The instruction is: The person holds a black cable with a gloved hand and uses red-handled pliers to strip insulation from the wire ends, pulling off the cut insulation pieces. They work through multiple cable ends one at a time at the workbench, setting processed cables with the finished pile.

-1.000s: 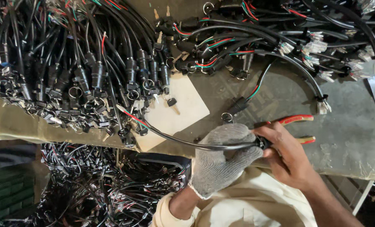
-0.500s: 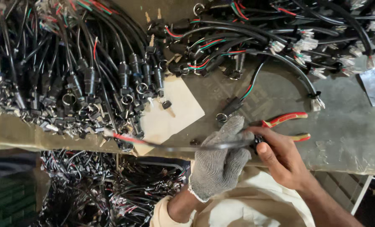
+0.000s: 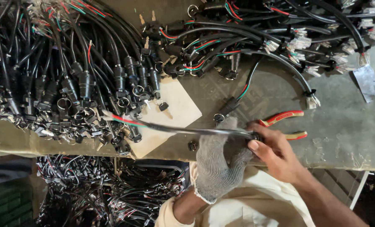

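Fingers of gloved left hand (image 3: 218,162) curled shut around black cable (image 3: 183,130) at lower centre; bare right hand (image 3: 275,152) pinched its end, red-handled pliers (image 3: 286,125) just beside, wiring harness pile (image 3: 69,80) upper left.

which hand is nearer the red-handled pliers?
Right. The bare right hand lies against the red-handled pliers; the gloved left hand sits farther left, gripping the black cable.
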